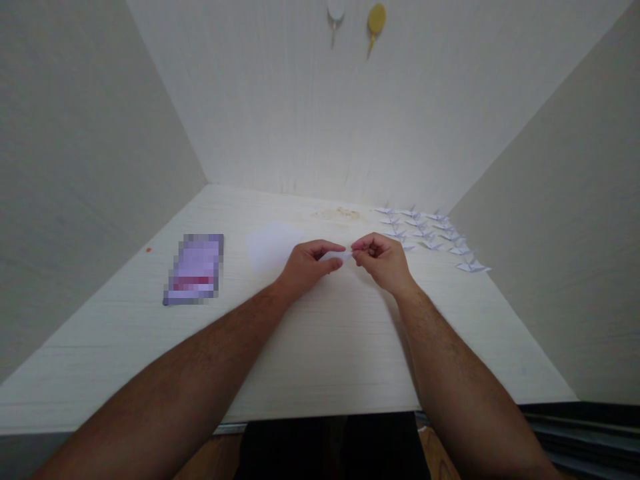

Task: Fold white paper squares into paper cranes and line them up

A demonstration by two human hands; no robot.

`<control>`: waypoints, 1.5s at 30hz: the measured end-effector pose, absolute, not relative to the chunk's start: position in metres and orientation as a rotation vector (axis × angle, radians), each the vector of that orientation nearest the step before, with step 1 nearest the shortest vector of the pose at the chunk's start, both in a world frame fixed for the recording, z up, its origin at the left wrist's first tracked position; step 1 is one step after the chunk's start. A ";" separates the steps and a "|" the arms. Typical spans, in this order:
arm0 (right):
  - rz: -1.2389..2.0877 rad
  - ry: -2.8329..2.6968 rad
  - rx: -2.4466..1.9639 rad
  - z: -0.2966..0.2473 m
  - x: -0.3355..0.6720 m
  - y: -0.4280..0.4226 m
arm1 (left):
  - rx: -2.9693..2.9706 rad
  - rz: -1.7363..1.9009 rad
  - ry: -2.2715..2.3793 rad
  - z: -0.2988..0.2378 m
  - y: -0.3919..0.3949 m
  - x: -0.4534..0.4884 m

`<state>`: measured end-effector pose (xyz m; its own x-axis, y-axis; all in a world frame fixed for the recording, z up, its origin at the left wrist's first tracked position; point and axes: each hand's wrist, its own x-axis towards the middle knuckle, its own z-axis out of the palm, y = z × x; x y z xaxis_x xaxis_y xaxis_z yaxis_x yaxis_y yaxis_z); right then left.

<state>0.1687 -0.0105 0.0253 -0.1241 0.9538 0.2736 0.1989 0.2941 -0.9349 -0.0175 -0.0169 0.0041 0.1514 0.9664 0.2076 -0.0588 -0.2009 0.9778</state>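
Between my two hands is a small piece of folded white paper (pixel 336 255), held just above the white table. My left hand (pixel 313 260) pinches its left part between thumb and fingers. At the pointed right end, the thumb and forefinger of my right hand (pixel 379 257) are closed on the paper's tip. My fingers hide much of the paper, so its full shape does not show. Behind my left hand lie flat white paper sheets (pixel 270 248). Several white folded paper cranes (pixel 423 231) stand in rows beyond my right hand.
A blurred-out phone-like device (pixel 195 270) lies on the table (pixel 330 360) to the left. A small orange speck (pixel 149 250) is near the left wall. Walls close in the table on three sides. A white hook (pixel 336 12) and a gold hook (pixel 376 20) are on the back wall.
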 end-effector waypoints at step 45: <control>0.580 -1.703 -1.279 0.017 0.150 -0.021 | 1.743 1.340 1.264 0.002 -0.023 -0.008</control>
